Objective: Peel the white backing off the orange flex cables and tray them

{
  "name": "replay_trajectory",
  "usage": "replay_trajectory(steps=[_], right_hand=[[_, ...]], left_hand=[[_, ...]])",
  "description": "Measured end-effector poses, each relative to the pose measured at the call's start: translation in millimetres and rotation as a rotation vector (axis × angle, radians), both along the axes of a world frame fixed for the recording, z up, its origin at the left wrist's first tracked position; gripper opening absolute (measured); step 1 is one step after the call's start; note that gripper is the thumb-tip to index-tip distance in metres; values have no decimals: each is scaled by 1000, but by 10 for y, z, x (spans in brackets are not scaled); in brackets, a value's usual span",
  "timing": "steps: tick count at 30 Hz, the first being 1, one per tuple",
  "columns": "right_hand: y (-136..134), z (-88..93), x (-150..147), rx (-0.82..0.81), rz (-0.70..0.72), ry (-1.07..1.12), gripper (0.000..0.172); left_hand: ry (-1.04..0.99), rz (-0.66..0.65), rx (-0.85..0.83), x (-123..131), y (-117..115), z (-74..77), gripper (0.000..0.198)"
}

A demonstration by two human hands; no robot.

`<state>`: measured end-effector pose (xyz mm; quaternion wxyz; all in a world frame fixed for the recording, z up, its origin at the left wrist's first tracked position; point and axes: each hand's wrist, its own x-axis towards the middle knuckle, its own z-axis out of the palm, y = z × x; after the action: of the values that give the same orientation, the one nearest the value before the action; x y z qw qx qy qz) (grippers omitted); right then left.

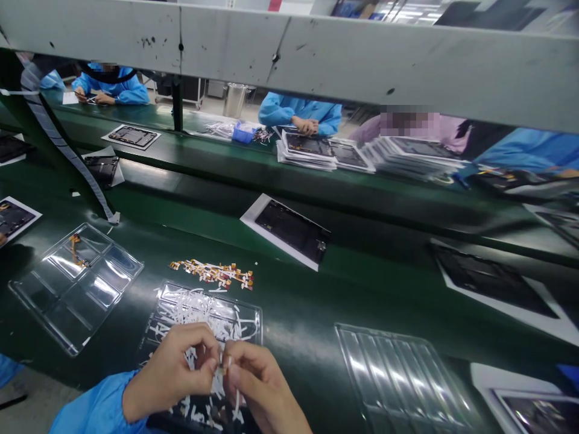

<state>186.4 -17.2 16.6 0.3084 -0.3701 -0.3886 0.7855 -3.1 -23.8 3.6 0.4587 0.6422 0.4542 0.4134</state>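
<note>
Green worktop (298, 337) spreads on every side of our fingers, with a scuffed metal beam (316, 60) crossing above and beyond them. Our left hand (181, 364) and right hand (260, 377) meet at the fingertips, each thumb and forefinger drawn nearly together, pinching what looks like a small orange flex cable (225, 366); much of it is hidden by the fingers. Below the right fingertips hangs a narrow white strip (237, 405), and we cannot tell whether it is joined to the cable.

We judge a tear or crease the likeliest trouble: uneven pulling between the two pinches, or one sharp bend, could spoil so thin a piece. If either grip loosens, the cable could drop into the heap of white strips (194, 307) on the clear tray (261, 325) under and just beyond our fingers, where we would struggle to spot it. The dangling strip could also cling to skin and drag the cable along. Farther ahead of the fingers, the pile of flex cables (217, 274) lies loose near the tray's far edge, so a careless forward sweep could scatter or tangle it.
</note>
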Motion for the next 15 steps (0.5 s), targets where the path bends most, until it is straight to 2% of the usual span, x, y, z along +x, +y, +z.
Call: replay_trajectory(steps=[2,5,11,15], right_hand=[[16,-34,3,-80,-62,29,42],[30,-53,-6,33,-182,-139,41],[-5,-93,-55,375,-209,-360,36],[-21,-64,-88,506,-201,-425,32]], left_hand=[[-48,35,-143,-37,25,-55,14],[-29,121,-207,-83,31,-81,13],[52,160,19,-24,-55,32,10],[135,208,132,13,-45,60,11]])
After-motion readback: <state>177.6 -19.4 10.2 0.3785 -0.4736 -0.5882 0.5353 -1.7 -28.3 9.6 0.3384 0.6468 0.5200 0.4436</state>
